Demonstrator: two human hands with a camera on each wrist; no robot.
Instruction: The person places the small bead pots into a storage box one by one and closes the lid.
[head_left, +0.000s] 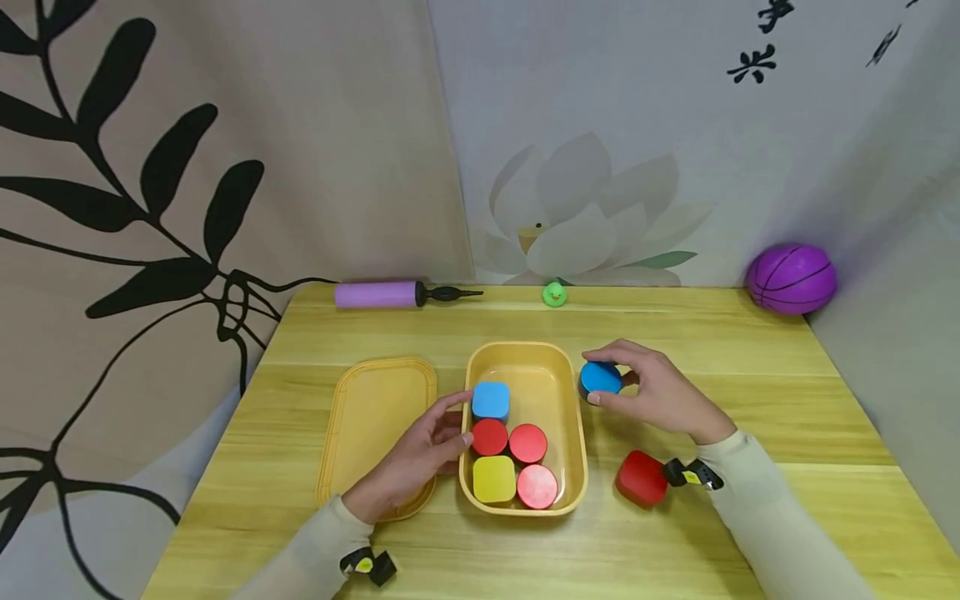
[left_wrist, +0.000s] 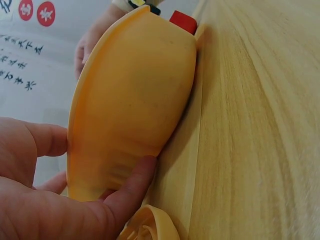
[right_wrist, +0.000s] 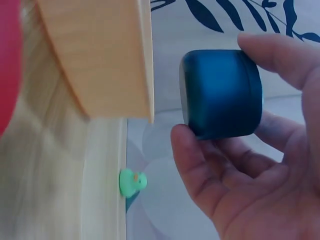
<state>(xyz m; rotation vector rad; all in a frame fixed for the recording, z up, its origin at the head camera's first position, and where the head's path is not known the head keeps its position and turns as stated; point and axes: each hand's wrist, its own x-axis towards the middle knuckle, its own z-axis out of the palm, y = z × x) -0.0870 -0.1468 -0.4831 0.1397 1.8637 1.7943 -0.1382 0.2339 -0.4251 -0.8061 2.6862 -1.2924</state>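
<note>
Wood-grain tabletop (head_left: 262, 450), printed backdrop (head_left: 360, 167). Blue cylinder (head_left: 602, 377) is aloft just right of the yellow tray (head_left: 542, 375), pinched between right hand's (head_left: 660, 390) thumb and fingers. Left hand (head_left: 412, 454): fingers apart, touching tray's side. Judgement: cylinder light, stiff, sturdy, slightly slippery; best gripped across opposite points of its curved wall.

Yellow tray (head_left: 536, 375): open, rounded corners, on desk (head_left: 262, 467); left hand (head_left: 420, 454) touching its left wall. Blue round block (head_left: 601, 377): flat top up, pinched by right hand (head_left: 654, 388), just right of tray.
</note>
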